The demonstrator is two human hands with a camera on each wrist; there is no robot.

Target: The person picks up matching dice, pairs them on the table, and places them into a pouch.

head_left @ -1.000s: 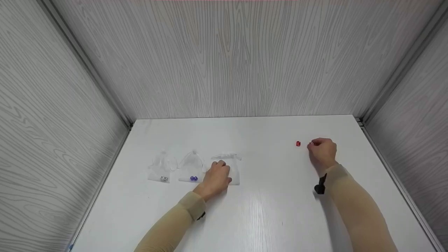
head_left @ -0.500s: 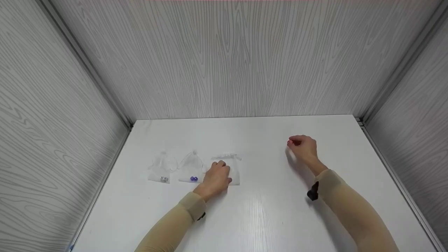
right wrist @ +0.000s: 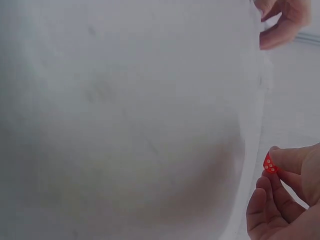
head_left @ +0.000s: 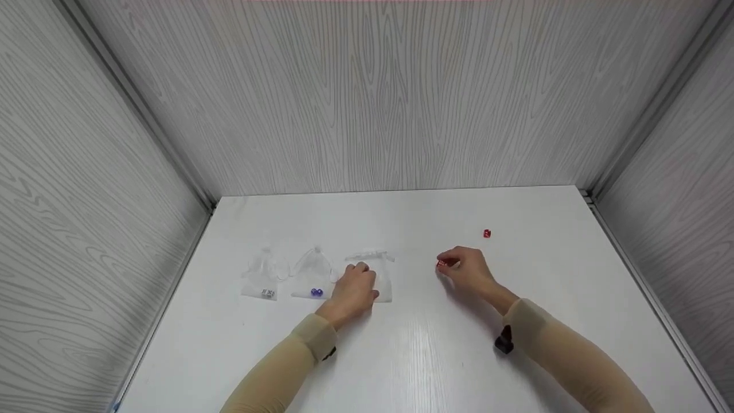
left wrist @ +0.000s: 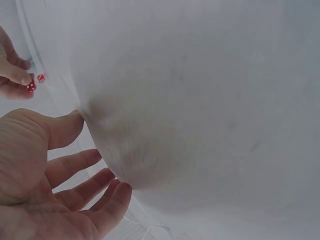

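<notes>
My right hand (head_left: 446, 266) pinches a small red die (head_left: 441, 263) just above the white table, right of a flat sheer pouch (head_left: 383, 274). The right wrist view shows that die (right wrist: 270, 164) between thumb and fingertips. A second red die (head_left: 487, 233) lies alone farther back on the right. My left hand (head_left: 358, 276) rests on the sheer pouch with relaxed, nearly straight fingers (left wrist: 85, 180). From the left wrist view both dice are visible, the held red die (left wrist: 31, 86) and the loose second die (left wrist: 41, 78).
Two more sheer pouches lie left of my left hand: the middle pouch (head_left: 313, 269) holds purple beads (head_left: 316, 292), the left pouch (head_left: 264, 272) holds small black-and-white pieces (head_left: 267, 293). Grey wood-grain walls (head_left: 367, 97) enclose the white table (head_left: 401, 355) on three sides.
My right hand has moved left and nearer with a red die, from the far right to just beside the pouch. The loose die and my left hand stayed put.
</notes>
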